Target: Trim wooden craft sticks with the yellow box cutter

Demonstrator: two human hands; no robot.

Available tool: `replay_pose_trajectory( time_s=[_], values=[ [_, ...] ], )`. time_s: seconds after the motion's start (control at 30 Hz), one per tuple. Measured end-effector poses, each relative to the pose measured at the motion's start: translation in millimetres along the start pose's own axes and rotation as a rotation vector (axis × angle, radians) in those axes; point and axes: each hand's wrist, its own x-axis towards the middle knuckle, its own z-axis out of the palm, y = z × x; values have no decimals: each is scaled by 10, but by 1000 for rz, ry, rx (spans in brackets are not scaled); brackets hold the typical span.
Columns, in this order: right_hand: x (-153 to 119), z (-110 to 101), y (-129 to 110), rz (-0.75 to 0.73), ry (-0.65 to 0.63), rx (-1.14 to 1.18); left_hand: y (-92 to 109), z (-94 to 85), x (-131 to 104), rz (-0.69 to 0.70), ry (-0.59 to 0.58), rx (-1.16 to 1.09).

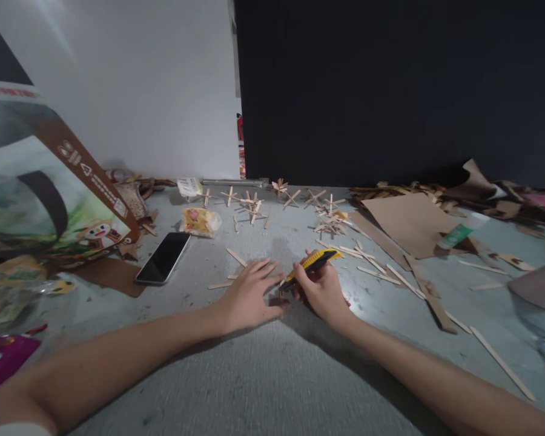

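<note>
My right hand [323,290] grips a yellow and black utility knife [317,260], its tip slanting down to the left toward the tabletop. Beside the blade lies my left hand [249,297], palm down with the fingers stretched out and apart. A small wooden piece [281,293] shows between the left thumb and the knife tip, mostly hidden. Past my left fingers, a few thin wooden craft sticks [236,257] rest on the grey table. More loose sticks [376,275] are scattered to the right of my right hand.
Crossed-stick pieces [292,198] stand along the back. A phone [164,259] and a yellow packet [200,222] lie at left, near a large printed bag [49,181]. Brown cardboard [409,224], a glue tube [462,231] and a cardboard strip [431,295] occupy the right.
</note>
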Motion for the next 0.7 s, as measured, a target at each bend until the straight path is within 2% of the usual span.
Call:
replay_pose_trajectory(
  time_s=[0.2,0.33,0.53,0.7],
  values=[
    [-2,-41,121,-40,18,3,7,-7,1,1,16,-21],
    [-12,-45,109,-39,27,7,14,-10,-1,16,15,-49],
    [-44,-50,95,-75,-30,25,-10,15,1,190,184,-185],
    [-66,-65,163,-121,-34,-48,-56,36,15,204,251,-269]
  ],
)
